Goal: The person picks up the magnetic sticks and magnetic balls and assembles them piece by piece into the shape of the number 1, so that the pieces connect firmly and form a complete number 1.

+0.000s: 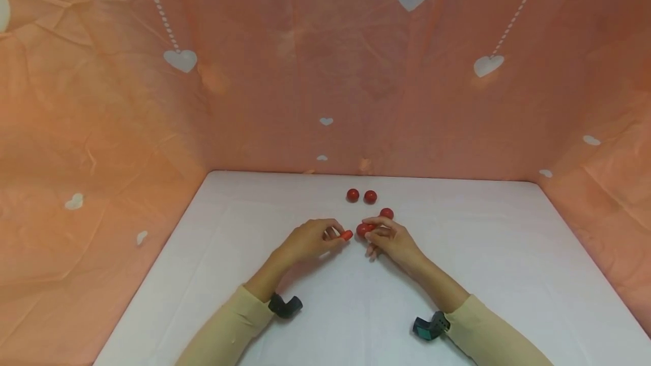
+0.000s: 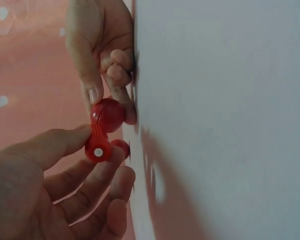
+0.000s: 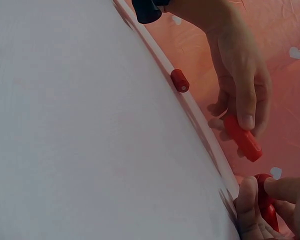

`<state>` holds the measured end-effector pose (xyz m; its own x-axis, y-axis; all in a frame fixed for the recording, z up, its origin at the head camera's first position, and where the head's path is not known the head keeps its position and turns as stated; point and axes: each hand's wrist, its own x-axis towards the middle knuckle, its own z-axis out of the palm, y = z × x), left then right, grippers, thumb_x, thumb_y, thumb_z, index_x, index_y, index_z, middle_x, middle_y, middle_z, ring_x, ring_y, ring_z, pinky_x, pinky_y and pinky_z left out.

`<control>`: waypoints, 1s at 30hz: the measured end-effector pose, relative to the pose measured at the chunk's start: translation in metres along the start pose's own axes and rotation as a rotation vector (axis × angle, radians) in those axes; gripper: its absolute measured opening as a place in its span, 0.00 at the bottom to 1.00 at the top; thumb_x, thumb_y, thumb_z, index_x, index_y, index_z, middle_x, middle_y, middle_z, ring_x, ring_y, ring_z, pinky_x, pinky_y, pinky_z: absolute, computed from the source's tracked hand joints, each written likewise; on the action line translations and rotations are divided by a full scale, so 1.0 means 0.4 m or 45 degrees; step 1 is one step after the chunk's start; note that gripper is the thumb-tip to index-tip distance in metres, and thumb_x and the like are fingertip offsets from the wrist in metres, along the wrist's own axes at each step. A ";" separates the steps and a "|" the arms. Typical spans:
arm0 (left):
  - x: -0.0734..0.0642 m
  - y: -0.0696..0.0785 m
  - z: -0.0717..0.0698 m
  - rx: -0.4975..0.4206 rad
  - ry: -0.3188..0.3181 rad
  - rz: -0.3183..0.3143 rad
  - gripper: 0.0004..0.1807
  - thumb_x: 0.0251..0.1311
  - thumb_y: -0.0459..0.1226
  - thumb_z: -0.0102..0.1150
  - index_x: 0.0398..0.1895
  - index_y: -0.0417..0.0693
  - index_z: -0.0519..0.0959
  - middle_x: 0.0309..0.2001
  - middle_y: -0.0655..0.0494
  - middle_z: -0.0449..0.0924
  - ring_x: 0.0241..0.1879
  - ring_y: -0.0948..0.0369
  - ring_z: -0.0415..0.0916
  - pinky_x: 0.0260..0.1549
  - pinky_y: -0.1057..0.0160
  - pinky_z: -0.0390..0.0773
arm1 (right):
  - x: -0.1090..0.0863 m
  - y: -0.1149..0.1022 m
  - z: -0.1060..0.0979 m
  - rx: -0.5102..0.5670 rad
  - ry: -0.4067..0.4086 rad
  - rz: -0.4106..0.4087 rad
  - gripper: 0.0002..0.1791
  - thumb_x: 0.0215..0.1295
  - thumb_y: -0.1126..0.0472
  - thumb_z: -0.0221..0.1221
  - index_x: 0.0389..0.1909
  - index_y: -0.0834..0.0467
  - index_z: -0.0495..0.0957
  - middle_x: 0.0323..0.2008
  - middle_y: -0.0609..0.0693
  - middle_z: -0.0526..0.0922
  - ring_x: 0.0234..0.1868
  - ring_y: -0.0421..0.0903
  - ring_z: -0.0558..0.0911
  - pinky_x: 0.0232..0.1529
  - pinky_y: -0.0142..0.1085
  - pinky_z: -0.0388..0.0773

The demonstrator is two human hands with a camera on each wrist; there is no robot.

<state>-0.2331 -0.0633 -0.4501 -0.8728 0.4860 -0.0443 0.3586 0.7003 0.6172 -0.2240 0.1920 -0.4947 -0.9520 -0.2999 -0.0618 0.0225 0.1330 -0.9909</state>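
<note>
My left hand (image 1: 316, 237) pinches a short red rod (image 3: 244, 139) between thumb and fingers. In the left wrist view that rod is seen nearly end-on, with a white dot on its end. Facing it, my right hand (image 1: 390, 239) holds a red ball (image 1: 363, 230) in its fingertips; a red part (image 3: 271, 216) shows below the ball in the right wrist view, partly hidden by fingers. Only a small gap separates rod and ball in the head view. Another red ball (image 1: 386, 213) lies just beyond my right fingers.
Two red balls, a left one (image 1: 353, 195) and a right one (image 1: 370, 196), lie toward the back of the white table (image 1: 458, 225). A red cylinder (image 3: 180, 80) lies on the table in the right wrist view. Pink cloth (image 1: 285, 100) with hearts hangs behind.
</note>
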 end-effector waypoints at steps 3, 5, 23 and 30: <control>0.002 -0.001 0.007 0.005 -0.014 -0.009 0.09 0.72 0.47 0.69 0.51 0.59 0.88 0.39 0.62 0.86 0.41 0.61 0.81 0.43 0.55 0.81 | 0.000 0.001 -0.001 0.015 -0.014 -0.006 0.23 0.78 0.64 0.63 0.70 0.64 0.75 0.42 0.63 0.89 0.29 0.47 0.88 0.37 0.36 0.87; 0.003 0.000 0.011 0.007 -0.018 -0.010 0.10 0.72 0.48 0.69 0.51 0.60 0.88 0.38 0.63 0.86 0.41 0.62 0.80 0.43 0.55 0.81 | 0.000 0.001 -0.002 0.027 -0.019 -0.007 0.24 0.78 0.64 0.63 0.70 0.64 0.74 0.42 0.62 0.89 0.29 0.47 0.88 0.37 0.36 0.88; 0.005 0.012 0.027 -0.014 -0.033 -0.027 0.13 0.71 0.49 0.70 0.53 0.56 0.88 0.37 0.63 0.86 0.39 0.62 0.80 0.43 0.55 0.81 | -0.003 0.000 -0.001 0.020 -0.011 -0.020 0.23 0.78 0.65 0.63 0.70 0.65 0.74 0.41 0.62 0.88 0.29 0.46 0.87 0.37 0.36 0.88; 0.009 0.007 0.034 -0.030 -0.023 -0.012 0.14 0.71 0.48 0.70 0.53 0.55 0.88 0.38 0.63 0.87 0.39 0.62 0.80 0.44 0.54 0.81 | 0.000 0.003 -0.001 0.031 -0.014 -0.028 0.23 0.78 0.66 0.62 0.69 0.66 0.74 0.42 0.64 0.88 0.29 0.46 0.87 0.36 0.36 0.88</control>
<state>-0.2307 -0.0523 -0.4592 -0.8699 0.4890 -0.0644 0.3423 0.6926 0.6350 -0.2241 0.1925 -0.4958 -0.9490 -0.3126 -0.0412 0.0092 0.1031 -0.9946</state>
